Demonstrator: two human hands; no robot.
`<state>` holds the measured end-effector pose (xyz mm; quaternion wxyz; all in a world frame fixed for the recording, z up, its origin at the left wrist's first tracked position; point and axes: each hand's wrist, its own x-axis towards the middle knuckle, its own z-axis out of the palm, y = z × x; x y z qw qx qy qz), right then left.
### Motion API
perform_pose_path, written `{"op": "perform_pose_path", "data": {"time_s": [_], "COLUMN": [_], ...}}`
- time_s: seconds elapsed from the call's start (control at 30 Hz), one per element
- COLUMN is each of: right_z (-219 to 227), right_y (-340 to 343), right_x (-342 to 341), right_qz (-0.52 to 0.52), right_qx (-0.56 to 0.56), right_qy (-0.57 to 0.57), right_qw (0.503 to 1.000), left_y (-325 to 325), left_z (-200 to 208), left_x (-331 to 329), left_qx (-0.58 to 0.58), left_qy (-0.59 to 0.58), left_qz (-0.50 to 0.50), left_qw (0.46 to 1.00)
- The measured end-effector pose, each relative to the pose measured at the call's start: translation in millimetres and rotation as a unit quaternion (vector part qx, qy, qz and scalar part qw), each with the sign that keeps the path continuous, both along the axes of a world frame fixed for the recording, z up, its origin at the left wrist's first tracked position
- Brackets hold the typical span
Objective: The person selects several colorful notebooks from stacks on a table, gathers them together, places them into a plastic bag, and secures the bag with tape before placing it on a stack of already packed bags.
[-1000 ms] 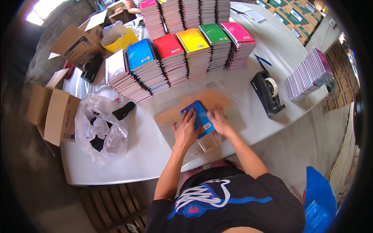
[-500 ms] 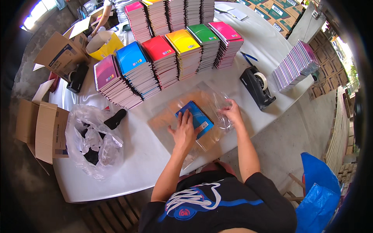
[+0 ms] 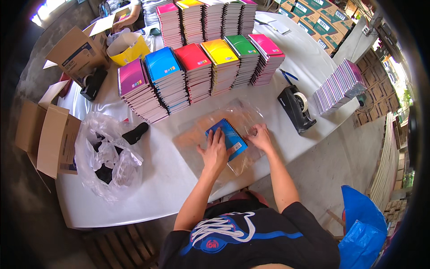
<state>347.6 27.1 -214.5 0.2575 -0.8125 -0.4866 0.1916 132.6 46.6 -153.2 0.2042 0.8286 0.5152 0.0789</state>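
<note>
A blue spiral-bound notebook lies tilted on a clear plastic sheet in front of me. My left hand rests flat across the notebook's left part, fingers stretched and the thumb out to the side. Close to the notebook's spiral edge, my right hand has its fingers curled together on the clear plastic. Its fingertips are partly hidden. Under the plastic, a brownish area shows through; I cannot make out what it is.
Stacks of colored notebooks stand beyond the plastic. To the right are a black tape dispenser, a blue pen and a purple notebook stack. At left sit a plastic bag, a black sock-like item and open cartons.
My right hand has moved left and slightly nearer with the plastic, up to the notebook's spiral edge. My left hand stays on the notebook. The whole view has shifted slightly.
</note>
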Motion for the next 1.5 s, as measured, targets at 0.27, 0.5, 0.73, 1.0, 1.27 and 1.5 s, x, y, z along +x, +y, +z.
{"op": "perform_pose_path", "data": {"time_s": [0.27,0.5,0.73,1.0,1.27,1.5], "right_z": [33,54,43,7,23,20], "right_y": [-10,-13,3,12,13,9], "right_x": [22,37,-22,-21,-6,16], "right_qz": [-0.060,0.004,0.059,0.068,0.092,0.099], "right_qx": [0.034,0.028,0.065,0.069,-0.015,-0.001], "right_qy": [0.502,0.505,0.383,0.458,0.725,0.637], "right_qw": [0.862,0.863,0.919,0.884,0.683,0.765], "left_y": [1,0,-1,10,10,15], "left_z": [-3,8,6,7,15,13], "left_x": [-1,2,31,29,25,25], "left_qx": [0.003,-0.049,0.009,-0.034,-0.053,-0.040], "left_qy": [0.002,-0.033,-0.024,-0.110,-0.139,-0.104], "left_qz": [0.006,0.019,-0.041,-0.067,-0.076,-0.094], "left_qw": [1.000,0.998,0.999,0.991,0.986,0.989]}}
